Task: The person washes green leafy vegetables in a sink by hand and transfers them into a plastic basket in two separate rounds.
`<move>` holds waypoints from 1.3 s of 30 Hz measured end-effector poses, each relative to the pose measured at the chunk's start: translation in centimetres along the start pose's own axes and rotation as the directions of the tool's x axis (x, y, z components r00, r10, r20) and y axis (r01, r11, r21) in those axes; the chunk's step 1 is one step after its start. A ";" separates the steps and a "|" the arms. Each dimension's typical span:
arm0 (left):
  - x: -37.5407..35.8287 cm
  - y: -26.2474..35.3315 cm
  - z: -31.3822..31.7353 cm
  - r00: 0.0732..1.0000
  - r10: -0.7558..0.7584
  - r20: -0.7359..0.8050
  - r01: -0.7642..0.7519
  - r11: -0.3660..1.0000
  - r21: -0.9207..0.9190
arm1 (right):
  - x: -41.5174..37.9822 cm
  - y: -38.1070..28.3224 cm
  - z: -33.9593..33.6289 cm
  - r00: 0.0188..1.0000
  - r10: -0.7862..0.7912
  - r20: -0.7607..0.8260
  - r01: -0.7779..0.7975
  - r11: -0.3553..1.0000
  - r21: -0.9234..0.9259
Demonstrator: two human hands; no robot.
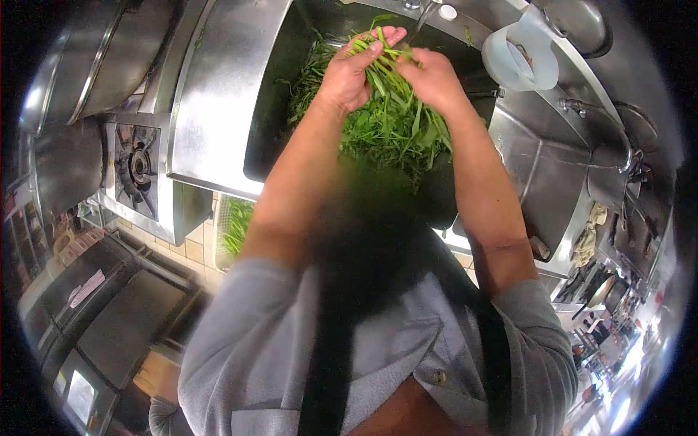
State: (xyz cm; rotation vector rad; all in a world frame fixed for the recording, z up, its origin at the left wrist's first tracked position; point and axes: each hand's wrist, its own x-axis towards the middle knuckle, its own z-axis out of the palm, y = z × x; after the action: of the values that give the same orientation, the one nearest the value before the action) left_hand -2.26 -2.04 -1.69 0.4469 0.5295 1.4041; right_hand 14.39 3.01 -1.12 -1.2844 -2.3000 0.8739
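Note:
My left hand is closed on a bunch of leafy green stems, with the thumb laid across them and the fingertips showing beyond. Close on its right, the fingers of my right hand are pinched at the same stems; the tips are slightly blurred. Both hands are above a sink with dark inner walls. Below them a large heap of long-leaved greens fills much of the basin. A thin stream of water seems to run behind the hands from the tap.
A translucent white container stands at the sink's back right, a second basin beyond. Left are a steel counter and a gas burner. A pale basket of greens sits low beside my left arm. A cloth hangs right.

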 end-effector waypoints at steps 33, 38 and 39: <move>2.9 -0.5 5.5 0.993 0.077 -0.091 -0.090 0.984 -0.152 | -2.6 6.5 -2.7 0.717 0.697 0.016 -0.323 0.312 0.894; 1.9 -0.3 -1.6 0.968 0.075 -0.239 -0.004 0.959 0.283 | -4.7 4.8 -5.7 0.791 0.611 -0.026 -0.177 0.270 0.947; 1.3 -1.1 -3.7 0.933 -0.041 -0.357 0.260 0.764 0.591 | -5.0 4.3 -6.2 0.797 0.598 -0.079 -0.157 0.332 0.930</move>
State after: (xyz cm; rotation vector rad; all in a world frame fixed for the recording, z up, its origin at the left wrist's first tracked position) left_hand -3.51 -0.94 -5.43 0.6951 1.3074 1.1139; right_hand 23.23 2.56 0.55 -1.2765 -0.8118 1.5151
